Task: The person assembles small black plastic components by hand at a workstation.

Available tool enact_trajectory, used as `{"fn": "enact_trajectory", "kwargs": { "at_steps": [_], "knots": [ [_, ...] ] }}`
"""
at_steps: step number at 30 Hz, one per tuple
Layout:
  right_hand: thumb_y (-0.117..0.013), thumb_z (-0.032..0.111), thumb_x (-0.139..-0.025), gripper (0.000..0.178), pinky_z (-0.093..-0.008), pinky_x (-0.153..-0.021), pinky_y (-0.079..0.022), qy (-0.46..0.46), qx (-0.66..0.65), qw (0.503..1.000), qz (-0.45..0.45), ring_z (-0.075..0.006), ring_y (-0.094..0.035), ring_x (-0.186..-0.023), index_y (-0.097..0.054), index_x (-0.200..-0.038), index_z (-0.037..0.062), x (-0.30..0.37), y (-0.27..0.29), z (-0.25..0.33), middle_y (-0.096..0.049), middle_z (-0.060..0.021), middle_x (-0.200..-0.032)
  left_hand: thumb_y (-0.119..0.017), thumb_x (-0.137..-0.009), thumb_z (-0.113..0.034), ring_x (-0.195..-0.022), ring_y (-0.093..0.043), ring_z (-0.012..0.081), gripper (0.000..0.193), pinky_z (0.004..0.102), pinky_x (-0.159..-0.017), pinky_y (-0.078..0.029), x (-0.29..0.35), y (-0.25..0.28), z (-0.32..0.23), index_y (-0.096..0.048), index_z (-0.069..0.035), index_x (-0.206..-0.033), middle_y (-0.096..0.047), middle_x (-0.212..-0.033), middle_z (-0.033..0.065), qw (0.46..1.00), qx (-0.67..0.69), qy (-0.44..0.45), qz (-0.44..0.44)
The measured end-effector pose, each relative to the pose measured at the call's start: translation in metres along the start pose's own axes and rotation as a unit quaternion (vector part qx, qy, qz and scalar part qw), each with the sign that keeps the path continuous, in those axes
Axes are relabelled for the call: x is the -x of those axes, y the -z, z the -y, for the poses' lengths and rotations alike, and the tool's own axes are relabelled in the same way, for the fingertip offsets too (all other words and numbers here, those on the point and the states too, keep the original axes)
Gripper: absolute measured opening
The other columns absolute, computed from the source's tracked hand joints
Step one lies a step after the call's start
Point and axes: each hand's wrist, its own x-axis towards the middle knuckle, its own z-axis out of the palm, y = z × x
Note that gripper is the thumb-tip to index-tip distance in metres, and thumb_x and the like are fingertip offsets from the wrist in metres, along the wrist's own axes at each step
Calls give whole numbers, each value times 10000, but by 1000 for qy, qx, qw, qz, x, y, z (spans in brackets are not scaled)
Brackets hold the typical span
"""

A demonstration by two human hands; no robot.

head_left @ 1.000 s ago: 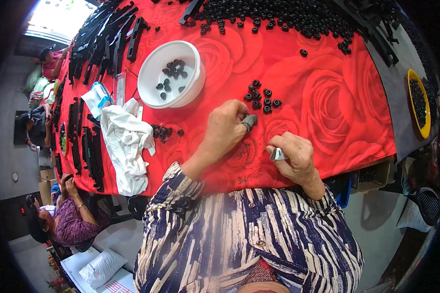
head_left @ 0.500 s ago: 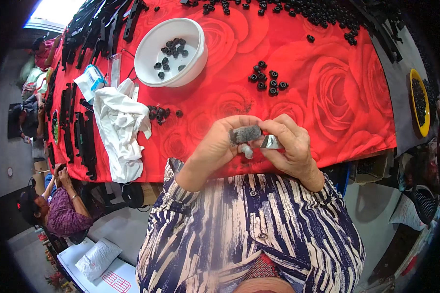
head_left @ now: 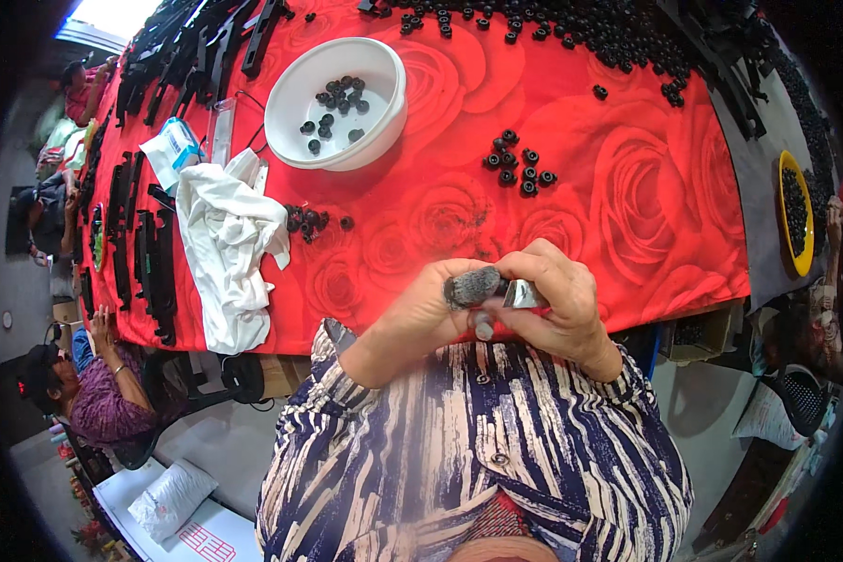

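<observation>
My left hand (head_left: 426, 307) and my right hand (head_left: 560, 304) meet close in front of my body, above the near table edge. A dark grey, fuzzy wrap (head_left: 473, 287) covers a digit of my left hand, and a pale wrap (head_left: 482, 326) shows below it. The left fingers are closed around a small black part (head_left: 504, 286), mostly hidden between the hands. Gripped in my right fingers is a short, flat metal blade (head_left: 523, 295), touching or very near that part. Beyond my hands lies a small group of black round parts (head_left: 517, 164).
A white bowl (head_left: 393, 122) holds several black parts. Left of my hands lie a white cloth (head_left: 229, 253) and long black pieces (head_left: 155, 272). Many black parts (head_left: 618, 47) cover the far edge. A yellow tray (head_left: 808, 253) stands right; a person (head_left: 117, 403) sits left.
The hands have drawn closer together, and the blade has come up against the wrapped digit's side. My left hand has turned slightly. The view has shifted a little.
</observation>
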Motion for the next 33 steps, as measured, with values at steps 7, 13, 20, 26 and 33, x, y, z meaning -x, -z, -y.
{"fn": "enact_trajectory", "kwargs": {
  "at_steps": [7,13,20,26,33],
  "knots": [
    [-769,91,-651,297,-271,-487,-411,-4,-103,992,79,-173,-550,-549,-644,-905,0,-12,15,0,-573,-77,-655,-576,-843,29,-684,-602,90,163,223,-574,-506,7,14,-18,-597,35,-1005,-626,-837,67,987,-46,104,113],
    [-779,53,-613,347,-288,-466,-421,24,-53,998,-35,-189,-570,-553,-641,-927,5,-8,2,-3,-561,-78,-674,-629,-847,-123,-681,-644,148,207,268,-559,-530,2,5,-8,-620,29,-986,-658,-828,107,998,-35,-44,38],
    [-779,54,-620,307,-284,-444,-413,72,-70,995,-15,-175,-555,-500,-649,-893,1,-8,1,-8,-555,-68,-615,-622,-856,-135,-709,-644,151,229,257,-539,-532,7,12,-20,-616,26,-1018,-654,-873,120,995,-44,40,81],
    [-786,61,-623,346,-289,-445,-409,127,-3,988,-86,-167,-561,-511,-648,-930,-18,-12,2,0,-569,-54,-629,-614,-859,-118,-691,-635,146,207,244,-554,-522,14,-10,-23,-615,34,-999,-650,-854,114,998,2,-42,41],
    [-766,67,-661,335,-289,-460,-414,123,61,988,-71,-169,-551,-511,-622,-950,-22,-4,7,6,-568,-63,-649,-570,-901,-99,-803,-611,106,221,231,-695,-510,13,-9,-16,-574,43,-1070,-627,-934,75,992,-67,-90,52]
  ]
}}
